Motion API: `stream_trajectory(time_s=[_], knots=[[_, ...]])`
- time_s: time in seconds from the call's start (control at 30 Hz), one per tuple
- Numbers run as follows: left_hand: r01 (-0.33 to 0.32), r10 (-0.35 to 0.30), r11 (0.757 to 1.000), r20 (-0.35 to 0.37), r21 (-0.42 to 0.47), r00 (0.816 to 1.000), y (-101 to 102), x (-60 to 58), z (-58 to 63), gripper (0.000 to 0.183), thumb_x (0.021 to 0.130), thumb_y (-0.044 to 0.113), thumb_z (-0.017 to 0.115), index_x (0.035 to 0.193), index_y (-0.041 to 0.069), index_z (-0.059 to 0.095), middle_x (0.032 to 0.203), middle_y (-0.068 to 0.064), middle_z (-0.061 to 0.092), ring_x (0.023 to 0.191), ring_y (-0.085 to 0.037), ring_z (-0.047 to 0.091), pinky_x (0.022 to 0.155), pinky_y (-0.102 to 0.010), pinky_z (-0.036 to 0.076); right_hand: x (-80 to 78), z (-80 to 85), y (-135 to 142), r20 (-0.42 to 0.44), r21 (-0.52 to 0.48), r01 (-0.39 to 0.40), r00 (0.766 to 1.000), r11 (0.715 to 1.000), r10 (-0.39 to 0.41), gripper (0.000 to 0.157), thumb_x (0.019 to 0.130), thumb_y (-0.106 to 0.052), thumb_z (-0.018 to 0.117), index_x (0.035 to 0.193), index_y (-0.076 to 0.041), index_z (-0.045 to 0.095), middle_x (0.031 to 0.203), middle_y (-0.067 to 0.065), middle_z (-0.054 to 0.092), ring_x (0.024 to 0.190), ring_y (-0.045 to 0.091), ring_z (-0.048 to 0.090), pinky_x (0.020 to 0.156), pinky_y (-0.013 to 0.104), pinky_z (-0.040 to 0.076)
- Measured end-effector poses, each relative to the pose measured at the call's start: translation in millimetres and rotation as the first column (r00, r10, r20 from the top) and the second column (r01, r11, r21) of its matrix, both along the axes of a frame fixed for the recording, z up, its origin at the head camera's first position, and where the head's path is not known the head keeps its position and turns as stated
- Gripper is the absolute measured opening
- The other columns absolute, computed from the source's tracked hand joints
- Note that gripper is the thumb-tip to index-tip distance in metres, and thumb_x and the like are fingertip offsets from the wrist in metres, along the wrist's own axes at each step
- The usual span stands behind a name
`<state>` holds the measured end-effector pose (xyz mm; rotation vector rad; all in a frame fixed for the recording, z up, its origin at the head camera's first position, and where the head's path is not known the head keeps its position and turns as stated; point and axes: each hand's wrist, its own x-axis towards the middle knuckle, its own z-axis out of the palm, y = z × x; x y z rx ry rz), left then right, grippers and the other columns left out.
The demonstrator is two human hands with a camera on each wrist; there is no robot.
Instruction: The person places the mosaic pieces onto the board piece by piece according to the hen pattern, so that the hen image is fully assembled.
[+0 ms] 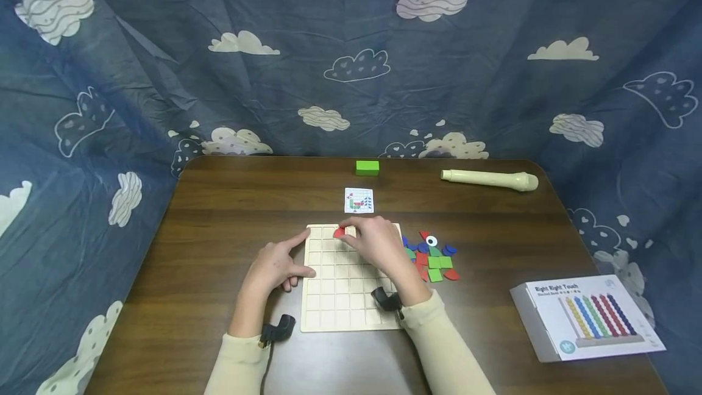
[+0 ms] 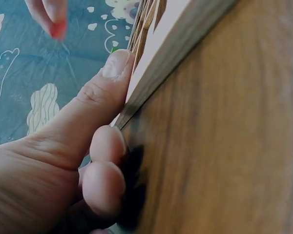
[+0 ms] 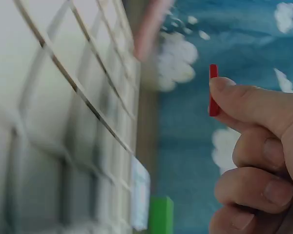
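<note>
Between thumb and forefinger, my right hand [image 1: 378, 241] pinches a thin red curved-edged tile [image 3: 214, 90] above the upper left part of a wooden grid board [image 1: 312, 320]. In the right wrist view the tile stands edge-on, apart from the board, with the other fingers curled in. My left hand [image 1: 274, 264] is at the board's left side, thumb and forefinger spread along its edge. The left wrist view shows the left thumb [image 2: 95, 95] touching the rim, with other fingers bent beside it, low over the table. The board's cells hold no tiles where visible.
Red, green and blue tiles [image 1: 440, 262] and a white ring lie right of the board. Behind it is a pattern card [image 1: 359, 200], then a green block [image 1: 367, 167]. A cream microphone-shaped object [image 1: 488, 179] lies back right; a white box [image 1: 589, 319] sits front right.
</note>
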<state>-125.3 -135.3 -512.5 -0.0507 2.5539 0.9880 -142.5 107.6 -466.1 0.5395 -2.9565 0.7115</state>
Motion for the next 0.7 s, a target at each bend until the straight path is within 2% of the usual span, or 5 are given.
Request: stream_trajectory(time_s=[0.17,0.3,0.5,0.7], knots=[[0.01,-0.01,1.0,-0.011,0.013,1.0,-3,-0.7,-0.8,0.104,0.073,0.035,0.098,0.161,0.045,0.043,0.05,0.001,0.064,0.04,-0.014,0.063,0.049,-0.029,0.05,-7.7,-24.0,-22,0.058,0.017,-0.032,0.998,0.999,0.031,0.021,0.093,-0.037,0.084,0.111,-0.025,0.084,0.055,-0.01,0.047,0.051,0.005,0.03,0.047,0.024,0.023],[0.018,-0.018,1.0,-0.024,0.008,1.0,-3,-0.8,-1.0,0.104,0.073,0.036,0.098,0.161,0.045,0.044,0.048,0.003,0.064,0.039,-0.013,0.062,0.052,-0.029,0.051,-11.0,-37.8,-24,0.076,0.034,-0.017,0.997,0.999,0.014,0.018,0.092,-0.037,0.084,0.108,-0.029,0.084,0.058,-0.012,0.055,0.053,0.005,0.032,0.048,0.025,0.028],[0.005,-0.005,1.0,-0.021,0.012,1.0,-3,-0.4,0.2,0.103,0.073,0.034,0.099,0.16,0.043,0.045,0.047,0.002,0.063,0.037,-0.013,0.06,0.047,-0.028,0.048,-13.8,-45.9,-24,0.086,0.061,-0.021,0.996,0.998,0.016,0.018,0.093,-0.035,0.083,0.11,-0.031,0.083,0.067,-0.012,0.065,0.055,0.007,0.038,0.051,0.026,0.032],[0.019,-0.019,1.0,-0.03,0.001,0.999,-2,0.4,-1.3,0.103,0.073,0.036,0.099,0.16,0.043,0.045,0.047,0.003,0.062,0.038,-0.013,0.061,0.054,-0.029,0.051,-13.4,-49.3,-26,0.108,0.051,-0.029,0.994,0.998,0.023,0.021,0.093,-0.037,0.083,0.113,-0.029,0.082,0.07,-0.01,0.069,0.056,0.008,0.037,0.052,0.027,0.033]])
